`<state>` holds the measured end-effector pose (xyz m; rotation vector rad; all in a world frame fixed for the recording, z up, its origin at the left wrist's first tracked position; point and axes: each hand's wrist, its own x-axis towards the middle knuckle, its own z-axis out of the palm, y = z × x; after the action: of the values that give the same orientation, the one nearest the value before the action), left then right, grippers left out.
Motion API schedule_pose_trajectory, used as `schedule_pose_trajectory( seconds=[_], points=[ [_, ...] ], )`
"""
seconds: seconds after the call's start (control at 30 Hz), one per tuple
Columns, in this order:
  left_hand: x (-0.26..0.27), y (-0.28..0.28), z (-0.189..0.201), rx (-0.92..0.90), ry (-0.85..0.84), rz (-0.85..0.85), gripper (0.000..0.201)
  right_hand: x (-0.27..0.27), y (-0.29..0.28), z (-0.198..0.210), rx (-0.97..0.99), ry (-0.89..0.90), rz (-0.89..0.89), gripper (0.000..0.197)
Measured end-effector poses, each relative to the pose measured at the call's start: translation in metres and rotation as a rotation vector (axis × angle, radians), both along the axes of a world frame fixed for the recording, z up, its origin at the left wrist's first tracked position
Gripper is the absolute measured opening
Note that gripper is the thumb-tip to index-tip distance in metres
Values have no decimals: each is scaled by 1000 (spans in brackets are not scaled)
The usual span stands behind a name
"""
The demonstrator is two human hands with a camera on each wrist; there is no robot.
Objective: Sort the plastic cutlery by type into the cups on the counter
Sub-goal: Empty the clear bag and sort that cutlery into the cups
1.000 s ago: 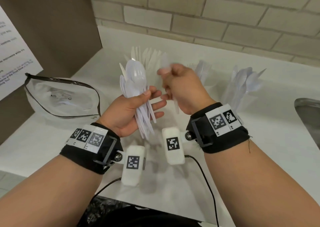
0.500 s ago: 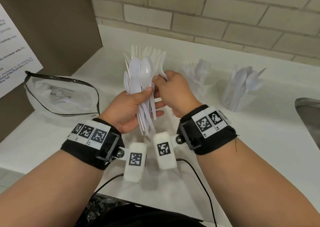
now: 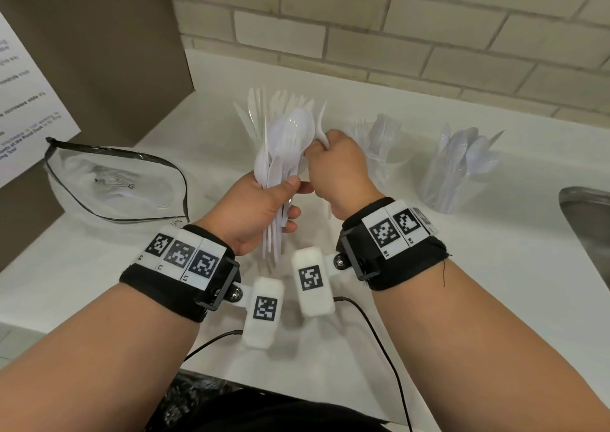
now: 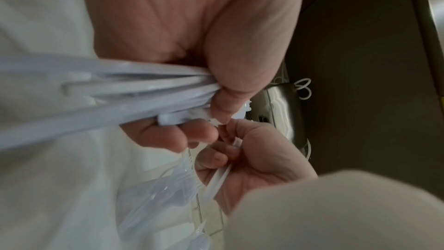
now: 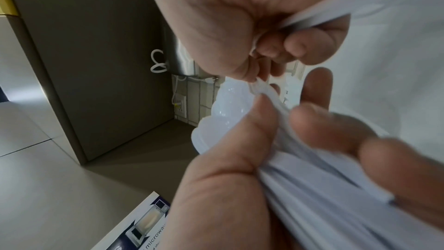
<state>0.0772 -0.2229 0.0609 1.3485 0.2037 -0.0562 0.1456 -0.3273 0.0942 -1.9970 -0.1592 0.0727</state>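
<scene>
My left hand (image 3: 264, 207) grips a thick bundle of white plastic cutlery (image 3: 284, 154) upright above the counter, spoon bowls on top; its thumb presses the handles (image 4: 149, 90). My right hand (image 3: 336, 167) sits against the bundle's right side and holds one white piece (image 3: 321, 124), which runs through the curled fingers (image 4: 223, 176). Behind the bundle a cup of knives (image 3: 260, 108) is partly hidden. A clear cup of forks (image 3: 383, 147) stands to its right, and a clear cup of spoons (image 3: 458, 164) further right.
An open clear zip bag (image 3: 112, 184) lies on the white counter (image 3: 462, 283) at the left. A brown panel with a printed sheet (image 3: 26, 101) stands on the left, a brick wall behind. A steel sink rim (image 3: 587, 213) is at the right edge.
My right hand has come down and left from above the bundle and now sits against it, holding one piece. The left hand keeps the bundle nearly still.
</scene>
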Motion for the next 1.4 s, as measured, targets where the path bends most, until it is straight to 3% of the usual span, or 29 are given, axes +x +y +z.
schedule_pose_trajectory(
  seconds=[0.1, 0.23, 0.4, 0.63, 0.8, 0.9, 1.07, 1.2, 1.3, 1.4],
  points=[
    [-1, 0, -1, 18, -25, -6, 22, 1, 1, 1, 74, 37, -32, 22],
    [-2, -1, -2, 1, -64, 20, 22, 1, 2, 0, 25, -62, -28, 7],
    [-1, -2, -4, -45, -78, 99, 12, 1, 7, -2, 32, -136, -62, 25],
    [2, 4, -4, -199, -94, 110, 16, -6, 7, -5, 139, -201, -126, 21],
    [4, 8, -8, -95, -71, 126, 13, 1, 8, 9, 293, -198, -107, 18],
    [4, 6, -9, 20, -87, 115, 12, -3, 9, 12, 216, -132, 50, 45],
    [4, 7, -9, 38, -132, 0, 10, -8, 4, 7, 202, -43, 141, 30],
    [0, 10, -10, -151, -139, -82, 13, -8, 0, 10, 325, 116, 176, 18],
    [1, 14, -9, -291, -110, -92, 20, -11, -2, 9, 447, 203, 220, 24],
    [2, 15, -7, -345, -97, -105, 23, -15, -2, 10, 536, 237, 219, 18]
  ],
)
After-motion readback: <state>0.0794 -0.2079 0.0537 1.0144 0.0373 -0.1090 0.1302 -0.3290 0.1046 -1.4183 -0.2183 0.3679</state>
